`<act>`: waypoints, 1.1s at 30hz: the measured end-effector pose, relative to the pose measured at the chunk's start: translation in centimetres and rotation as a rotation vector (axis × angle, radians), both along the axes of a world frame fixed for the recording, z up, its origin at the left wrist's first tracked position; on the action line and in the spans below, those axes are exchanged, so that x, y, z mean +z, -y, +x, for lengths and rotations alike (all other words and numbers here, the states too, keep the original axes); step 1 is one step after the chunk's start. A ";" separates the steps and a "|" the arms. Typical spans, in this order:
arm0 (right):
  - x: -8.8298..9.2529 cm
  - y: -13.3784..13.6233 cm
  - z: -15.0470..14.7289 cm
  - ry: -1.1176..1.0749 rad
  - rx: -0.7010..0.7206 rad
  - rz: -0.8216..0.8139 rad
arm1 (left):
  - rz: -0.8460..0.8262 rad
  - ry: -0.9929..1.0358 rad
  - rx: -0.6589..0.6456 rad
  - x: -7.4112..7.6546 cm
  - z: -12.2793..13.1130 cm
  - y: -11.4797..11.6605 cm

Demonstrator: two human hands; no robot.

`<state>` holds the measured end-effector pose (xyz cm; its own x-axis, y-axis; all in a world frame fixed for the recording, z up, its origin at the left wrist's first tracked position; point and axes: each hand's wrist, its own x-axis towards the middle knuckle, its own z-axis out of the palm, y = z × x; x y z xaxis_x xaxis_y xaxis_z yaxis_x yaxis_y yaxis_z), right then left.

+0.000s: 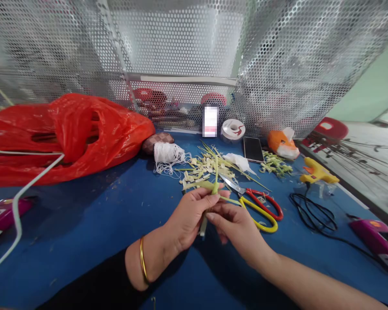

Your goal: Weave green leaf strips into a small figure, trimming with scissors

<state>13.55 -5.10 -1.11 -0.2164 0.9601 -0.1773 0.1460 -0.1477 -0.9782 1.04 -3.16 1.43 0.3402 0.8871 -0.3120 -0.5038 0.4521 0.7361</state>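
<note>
Between the thumb and fingers of my left hand (192, 211) is a folded green leaf strip (216, 174), whose thin tip stands upright while other ends stick out to the left and right. Close against it, my right hand (234, 221) has its thumb and fingers pinched at the lower part of the strip, just below my left fingertips. A pale flat end hangs down under both hands. Scissors (260, 206) with one red and one yellow handle lie just right of my hands. Behind them is a pile of cut leaf pieces (202, 165).
A red plastic bag (100, 142) fills the left back. White string (168, 156), a ribbon roll (233, 129), a phone (253, 149), an orange tissue pack (282, 144) and a yellow glue gun (317, 171) with black cable sit on the blue table (123, 211). Perforated metal (181, 43) stands behind.
</note>
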 end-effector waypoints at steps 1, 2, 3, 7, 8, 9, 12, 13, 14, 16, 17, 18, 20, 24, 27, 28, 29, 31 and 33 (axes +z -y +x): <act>0.0 -0.1 -0.1 -0.020 -0.016 -0.013 | 0.006 -0.009 -0.016 -0.2 0.1 0.1; 0.0 -0.1 -0.2 -0.034 -0.028 -0.016 | 0.009 -0.018 -0.035 -0.3 0.2 0.1; 0.0 -0.2 -0.2 -0.042 -0.038 -0.010 | 0.013 -0.026 -0.049 -0.5 0.2 0.2; -0.1 -0.1 -0.1 -0.021 -0.042 0.053 | 0.053 -0.073 -0.054 -0.7 0.3 0.3; -0.1 -0.1 0.0 -0.010 -0.029 0.077 | 0.076 -0.092 -0.039 -0.7 0.3 0.2; -0.1 0.0 0.1 0.002 -0.011 0.100 | 0.104 -0.114 -0.022 -0.7 0.3 0.2; 0.0 0.3 0.4 0.029 0.050 0.138 | 0.161 -0.174 0.020 -0.6 0.2 0.0; 0.0 0.3 0.5 0.035 0.068 0.139 | 0.166 -0.188 0.023 -0.6 0.2 0.0; 0.0 0.4 0.5 0.040 0.081 0.136 | 0.165 -0.199 0.022 -0.5 0.2 -0.1; 0.1 0.6 0.6 0.052 0.098 0.129 | 0.159 -0.221 0.019 -0.4 0.2 -0.1; 0.2 0.7 0.6 0.061 0.106 0.123 | 0.156 -0.230 0.020 -0.3 0.1 -0.1; 0.2 0.8 0.5 0.072 0.115 0.118 | 0.151 -0.237 0.025 -0.3 0.1 -0.2; 0.4 0.9 0.5 0.088 0.134 0.109 | 0.132 -0.246 0.040 -0.1 0.1 -0.2; 0.7 1.4 0.4 0.115 0.183 0.123 | 0.096 -0.252 0.053 0.1 0.1 -0.3; 0.6 1.7 0.4 0.172 0.222 0.195 | 0.109 -0.261 0.045 0.3 0.0 -0.4; 0.5 1.8 0.4 0.200 0.230 0.229 | 0.112 -0.269 0.043 0.3 0.0 -0.4; 0.4 1.8 0.4 0.228 0.232 0.263 | 0.109 -0.278 0.039 0.3 0.0 -0.4; 0.2 2.0 0.4 0.283 0.227 0.316 | 0.095 -0.294 0.031 0.2 -0.1 -0.5; 0.2 2.2 0.5 0.337 0.236 0.336 | 0.094 -0.291 0.023 0.1 -0.2 -0.7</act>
<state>14.02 -7.31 -0.91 -0.4180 0.9078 0.0346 0.4514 0.2406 -0.8593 0.82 -2.48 1.52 0.2282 0.9230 -0.3097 -0.2747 0.3662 0.8891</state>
